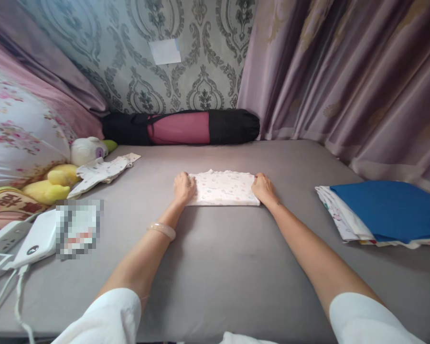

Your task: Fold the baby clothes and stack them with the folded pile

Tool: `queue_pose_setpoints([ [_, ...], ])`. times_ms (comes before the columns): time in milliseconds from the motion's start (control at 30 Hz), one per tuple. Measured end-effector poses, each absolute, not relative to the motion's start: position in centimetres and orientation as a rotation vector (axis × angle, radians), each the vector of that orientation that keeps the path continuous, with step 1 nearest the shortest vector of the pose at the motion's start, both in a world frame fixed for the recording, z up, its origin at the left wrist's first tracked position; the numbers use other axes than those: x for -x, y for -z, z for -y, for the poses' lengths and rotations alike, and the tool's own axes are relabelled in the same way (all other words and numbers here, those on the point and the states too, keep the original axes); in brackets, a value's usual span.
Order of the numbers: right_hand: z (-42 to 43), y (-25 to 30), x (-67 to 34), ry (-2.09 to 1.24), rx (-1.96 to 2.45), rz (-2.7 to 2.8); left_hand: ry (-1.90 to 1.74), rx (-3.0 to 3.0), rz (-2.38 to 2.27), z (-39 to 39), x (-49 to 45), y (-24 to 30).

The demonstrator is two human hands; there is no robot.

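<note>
A white garment (pixel 224 188) with small pastel prints lies folded into a flat rectangle on the grey sheet (pixel 229 267). At its left end, my left hand (pixel 184 187) grips the cloth with curled fingers; a pale bangle (pixel 161 231) circles that wrist. My right hand (pixel 264 189) pinches the opposite end, thumb and fingers closed on the fabric. The garment's far edge looks slightly ruffled, while the near edge is straight. Some fingertips are hidden behind the cloth.
To the right lies a stack of folded clothes with a blue cloth (pixel 397 208) on top. A printed white garment (pixel 105 172), yellow plush toy (pixel 50 186), white power bank (pixel 39 236) and cables occupy the left. A black-and-pink rolled bag (pixel 179 127) lies along the wall.
</note>
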State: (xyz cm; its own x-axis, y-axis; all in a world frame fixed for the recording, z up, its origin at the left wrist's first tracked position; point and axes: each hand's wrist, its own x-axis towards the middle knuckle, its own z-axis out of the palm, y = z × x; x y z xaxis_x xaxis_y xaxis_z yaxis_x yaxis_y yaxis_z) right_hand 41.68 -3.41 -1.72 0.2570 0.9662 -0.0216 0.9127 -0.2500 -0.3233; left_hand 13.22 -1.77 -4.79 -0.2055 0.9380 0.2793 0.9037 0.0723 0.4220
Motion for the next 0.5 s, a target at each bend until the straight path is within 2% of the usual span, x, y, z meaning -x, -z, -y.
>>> queue_pose_setpoints([
  [100,4.0,0.9,-40.9,-0.195,2.25,1.781,-0.788,-2.018,-2.237,3.0,-14.2,3.6],
  [200,4.9,0.3,-38.7,-0.039,2.039,1.958,-0.757,-2.204,-2.06,4.1,-16.2,2.8],
  [333,5.6,0.7,-35.1,-0.066,1.687,2.281,-0.605,-2.388,-1.81,5.0,-19.2,2.4],
  [500,5.6,2.2,-33.3,-0.148,1.648,2.416,-0.379,-2.388,-1.781,5.3,-20.8,2.9],
])
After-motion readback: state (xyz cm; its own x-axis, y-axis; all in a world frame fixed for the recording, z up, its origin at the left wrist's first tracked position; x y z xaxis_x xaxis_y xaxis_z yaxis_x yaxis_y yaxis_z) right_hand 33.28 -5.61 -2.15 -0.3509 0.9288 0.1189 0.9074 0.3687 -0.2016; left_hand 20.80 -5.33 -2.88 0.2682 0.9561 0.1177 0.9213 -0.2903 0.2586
